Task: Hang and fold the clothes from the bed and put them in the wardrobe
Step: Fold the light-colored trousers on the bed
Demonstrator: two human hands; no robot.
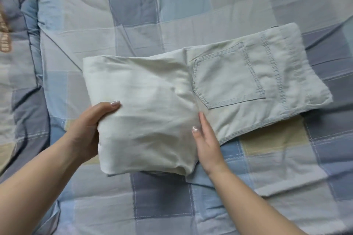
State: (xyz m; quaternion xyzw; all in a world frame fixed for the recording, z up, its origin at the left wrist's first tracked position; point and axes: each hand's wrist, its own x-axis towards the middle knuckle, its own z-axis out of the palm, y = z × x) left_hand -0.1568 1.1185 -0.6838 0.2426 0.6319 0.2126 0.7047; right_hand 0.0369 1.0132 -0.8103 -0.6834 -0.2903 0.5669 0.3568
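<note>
The folded jeans (191, 97) lay across the middle of the checked quilt (172, 15), waistband end to the right with the back pocket (227, 76) on top. The left hand (89, 129) held the folded legs' left edge; the right hand (207, 143) lay flat against their right side.

Fills the whole view: a bed under a rumpled cotton patchwork cover (172, 9) of pale blue, slate grey, white and beige squares, stitched along the seams. At the left edge, a quilted grey-blue pillow (13, 47) with brown lettering, too blurred to read. Lit softly and evenly, without hard shadows.
</note>
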